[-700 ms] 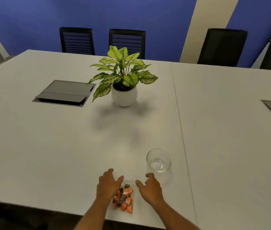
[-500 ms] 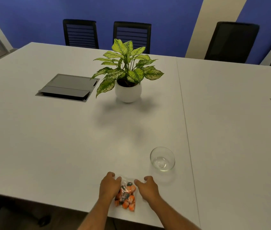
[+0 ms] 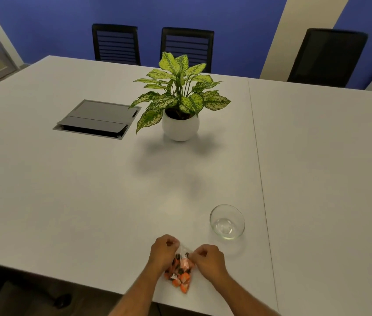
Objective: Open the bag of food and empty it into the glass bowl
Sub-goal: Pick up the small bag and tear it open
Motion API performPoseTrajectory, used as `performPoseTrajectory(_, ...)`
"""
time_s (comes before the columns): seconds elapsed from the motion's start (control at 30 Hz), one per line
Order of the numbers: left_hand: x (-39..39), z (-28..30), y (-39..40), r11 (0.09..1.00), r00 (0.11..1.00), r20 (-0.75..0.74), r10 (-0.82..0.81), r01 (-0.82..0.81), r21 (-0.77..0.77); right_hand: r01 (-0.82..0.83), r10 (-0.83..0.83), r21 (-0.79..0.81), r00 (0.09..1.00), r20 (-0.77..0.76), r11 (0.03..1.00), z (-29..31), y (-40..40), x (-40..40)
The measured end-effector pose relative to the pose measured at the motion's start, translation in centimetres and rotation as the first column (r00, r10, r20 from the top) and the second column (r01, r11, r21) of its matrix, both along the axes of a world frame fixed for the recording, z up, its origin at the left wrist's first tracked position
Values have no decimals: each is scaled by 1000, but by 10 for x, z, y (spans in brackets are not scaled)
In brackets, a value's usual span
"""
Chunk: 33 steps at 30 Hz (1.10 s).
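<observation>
bag of food [image 3: 179, 271], clear and holding orange and dark pieces, is being pinched at its top by left hand [image 3: 163, 252] and right hand [image 3: 208, 258] at lower centre; glass bowl [image 3: 227, 221] is sitting empty just to the upper right.

No readable text, labels, brands or numbers anywhere. The small clear plastic bag of orange and dark food pieces [image 3: 179, 273] shows no legible print, the round clear glass bowl [image 3: 227, 221] is unmarked, and the white counter [image 3: 89, 190] has no signs.
</observation>
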<state>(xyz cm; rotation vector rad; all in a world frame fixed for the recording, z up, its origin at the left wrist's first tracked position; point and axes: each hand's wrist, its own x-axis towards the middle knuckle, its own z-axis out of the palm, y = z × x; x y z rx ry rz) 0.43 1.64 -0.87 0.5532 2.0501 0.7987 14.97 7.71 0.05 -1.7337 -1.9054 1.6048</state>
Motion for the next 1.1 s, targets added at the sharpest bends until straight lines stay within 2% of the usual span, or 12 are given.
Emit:
performPoseTrajectory(0.13,9,8,9,997,996,44,-72,70,39,-83,77,152,996,41,985,11,3,11)
performPoseTrajectory(0.23,17,12,16,993,993,59,-101,97,67,-103,91,202,994,65,974,18,5,19)
performPoseTrajectory(0.4,34,22,29,985,995,34,-94,88,147,9,-17,223,999,33,975,29,9,33)
performPoseTrajectory(0.63,62,31,34,976,1000,16,7,-11,217,163,-155,322,987,-50,933,34,9,47)
performPoseTrajectory(0.73,73,36,32,973,990,131,45,-73,218,211,-192,372,978,-87,904,37,7,49)
performPoseTrajectory(0.87,87,41,29,962,913,406,50,-154,227,233,-207,408,973,-105,883,38,3,48)
performPoseTrajectory(0.97,93,46,28,954,895,442,55,-178,241,225,-203,384,974,-96,896,37,3,50)
performPoseTrajectory(1.1,92,49,27,959,914,398,76,-176,220,226,-205,347,974,-96,910,39,7,53)
